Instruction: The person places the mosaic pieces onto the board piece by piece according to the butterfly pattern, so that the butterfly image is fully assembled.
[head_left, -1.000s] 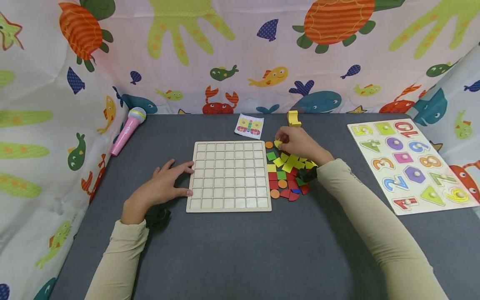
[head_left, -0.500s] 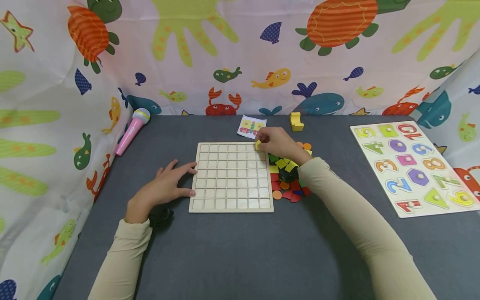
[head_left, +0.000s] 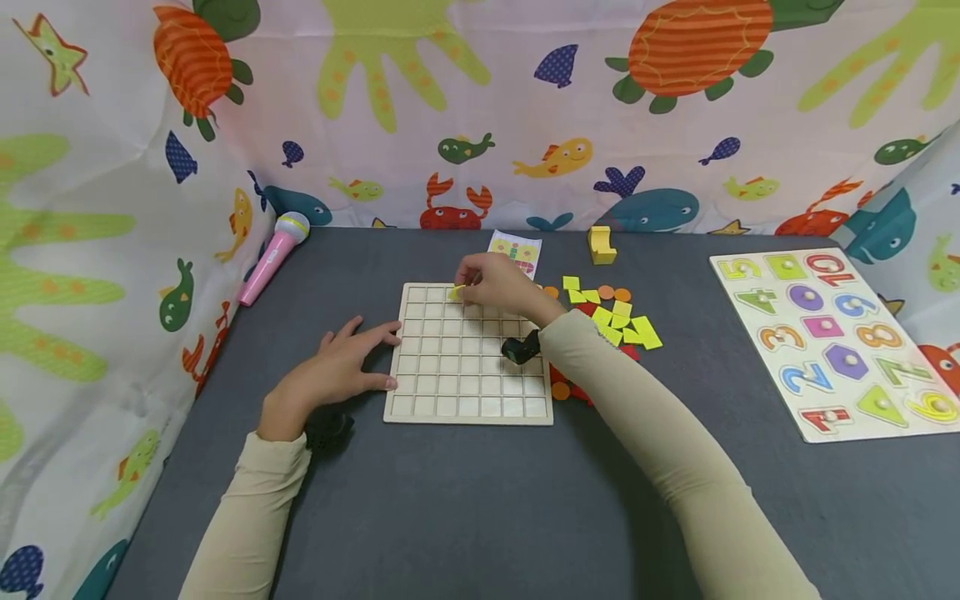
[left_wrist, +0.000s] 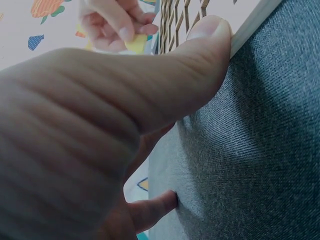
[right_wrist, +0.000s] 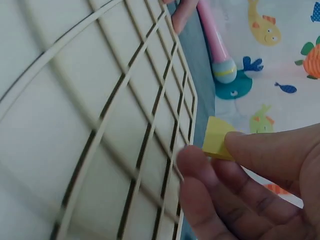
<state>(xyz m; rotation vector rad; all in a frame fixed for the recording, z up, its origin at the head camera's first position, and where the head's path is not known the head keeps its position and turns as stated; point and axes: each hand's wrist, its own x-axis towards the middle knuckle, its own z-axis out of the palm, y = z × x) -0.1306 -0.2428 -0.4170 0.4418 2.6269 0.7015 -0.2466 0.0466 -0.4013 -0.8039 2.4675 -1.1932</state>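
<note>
My right hand (head_left: 501, 287) is over the far side of a pale wooden grid board (head_left: 450, 362), pinching a small yellow tile (right_wrist: 216, 139) between thumb and fingers. One edge of the tile looks curved in the right wrist view. At the board's left edge my left hand (head_left: 335, 367) rests with fingers spread, the thumb (left_wrist: 205, 55) against the rim. The board's square cells show no tiles in them. Right of the board lies a loose spread of yellow tiles (head_left: 621, 315), with orange rounds (head_left: 560, 391) and red ones partly hidden under my right forearm.
Behind the board lies a printed pattern card (head_left: 527, 247), partly covered by my right hand. A yellow block (head_left: 602, 246) stands at the back. A pink toy microphone (head_left: 273, 258) lies at left, a number puzzle board (head_left: 840, 342) at right. Patterned cloth surrounds the table.
My right hand has carried the yellow tile leftward from the loose pile to above the board's far rows. The left hand stays at the board's left edge. The view has shifted slightly.
</note>
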